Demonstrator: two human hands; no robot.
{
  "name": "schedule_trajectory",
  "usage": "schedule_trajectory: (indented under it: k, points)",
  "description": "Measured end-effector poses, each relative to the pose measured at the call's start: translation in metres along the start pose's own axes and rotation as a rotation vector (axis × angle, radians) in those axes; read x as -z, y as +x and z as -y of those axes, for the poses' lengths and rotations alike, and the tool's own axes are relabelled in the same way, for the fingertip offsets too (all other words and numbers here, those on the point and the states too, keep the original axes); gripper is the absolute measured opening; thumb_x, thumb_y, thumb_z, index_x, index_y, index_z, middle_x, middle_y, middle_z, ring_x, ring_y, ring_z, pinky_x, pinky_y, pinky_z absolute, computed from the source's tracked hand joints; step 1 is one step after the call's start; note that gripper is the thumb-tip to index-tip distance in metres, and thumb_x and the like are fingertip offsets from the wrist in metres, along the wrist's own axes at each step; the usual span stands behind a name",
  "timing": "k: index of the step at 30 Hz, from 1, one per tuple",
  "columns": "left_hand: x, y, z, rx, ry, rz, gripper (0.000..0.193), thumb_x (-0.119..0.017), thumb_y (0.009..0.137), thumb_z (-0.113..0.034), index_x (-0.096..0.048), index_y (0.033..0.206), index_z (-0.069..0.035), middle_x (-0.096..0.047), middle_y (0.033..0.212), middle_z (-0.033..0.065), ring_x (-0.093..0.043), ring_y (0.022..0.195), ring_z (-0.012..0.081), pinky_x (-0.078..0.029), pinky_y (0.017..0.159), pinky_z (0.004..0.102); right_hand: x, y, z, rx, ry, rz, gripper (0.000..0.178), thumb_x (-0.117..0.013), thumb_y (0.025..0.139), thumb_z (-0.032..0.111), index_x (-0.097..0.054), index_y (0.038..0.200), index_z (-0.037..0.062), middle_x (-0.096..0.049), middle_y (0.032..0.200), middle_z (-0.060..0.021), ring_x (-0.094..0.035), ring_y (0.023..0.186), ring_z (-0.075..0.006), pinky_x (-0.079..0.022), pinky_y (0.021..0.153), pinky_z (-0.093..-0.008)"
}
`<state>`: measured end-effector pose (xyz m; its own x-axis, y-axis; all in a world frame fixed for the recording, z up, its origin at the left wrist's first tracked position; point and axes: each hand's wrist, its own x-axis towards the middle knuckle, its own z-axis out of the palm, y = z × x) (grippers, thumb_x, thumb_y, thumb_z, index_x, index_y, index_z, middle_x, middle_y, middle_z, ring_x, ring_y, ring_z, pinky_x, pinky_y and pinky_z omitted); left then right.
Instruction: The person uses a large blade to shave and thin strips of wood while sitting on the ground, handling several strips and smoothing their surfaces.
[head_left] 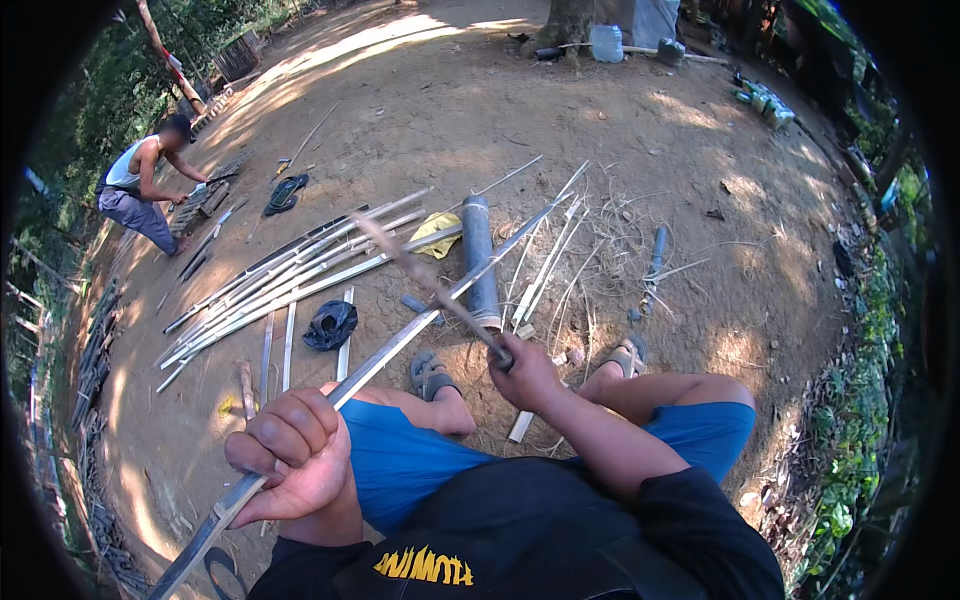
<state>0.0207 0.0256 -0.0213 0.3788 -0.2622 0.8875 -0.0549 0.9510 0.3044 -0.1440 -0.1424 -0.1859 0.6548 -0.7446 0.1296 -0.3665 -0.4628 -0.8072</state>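
My left hand (pixel 295 455) is wrapped round a long split bamboo strip (pixel 385 352). The strip slants from the lower left, over my left thigh, up to the far right, its thin end beyond a grey cylinder. In my right hand (pixel 528 378) is the dark handle of a long knife, closed in my fingers. Its blade (pixel 420 272) is smeared by motion and points up and left, crossing the strip in the picture; whether it touches the strip I cannot tell. The grey cylinder (pixel 481 255) lies on the ground ahead of my feet.
Several bamboo strips (pixel 285 275) lie piled at the left, near a black plastic bag (pixel 330 326) and yellow cloth (pixel 436 235). Shavings (pixel 585 285) litter the ground by my right sandal (pixel 627 355). Another person (pixel 150 180) bends over wood at the far left. A tree trunk (pixel 568 20) stands at the back.
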Motion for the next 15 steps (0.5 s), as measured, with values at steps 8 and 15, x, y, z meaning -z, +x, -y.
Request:
schedule_trajectory:
  k: [8,15]
  points:
    - [0.013,-0.001,-0.004,-0.012,0.056,-0.085,0.061,-0.044,0.089,-0.074,-0.037,0.076,-0.014,-0.028,0.052,-0.0021,-0.024,0.041,0.0096,-0.022,0.041,0.0260,0.004,0.016,0.014,-0.032,-0.050,0.119,0.025,-0.064,0.083,0.022,-0.057,0.103,0.0083,-0.067,0.088,-0.0224,-0.064,0.089,-0.0434,-0.050,0.076,-0.0533]
    - [0.004,0.008,0.002,0.032,0.018,-0.089,0.061,-0.048,0.089,-0.072,-0.038,0.074,-0.014,-0.028,0.052,-0.0022,-0.024,0.041,0.0093,-0.022,0.041,0.0250,0.017,0.072,-0.116,-0.338,-0.194,-0.108,0.023,-0.062,0.084,0.016,-0.062,0.103,0.0023,-0.067,0.088,-0.0250,-0.064,0.086,-0.0449,-0.050,0.076,-0.0508]
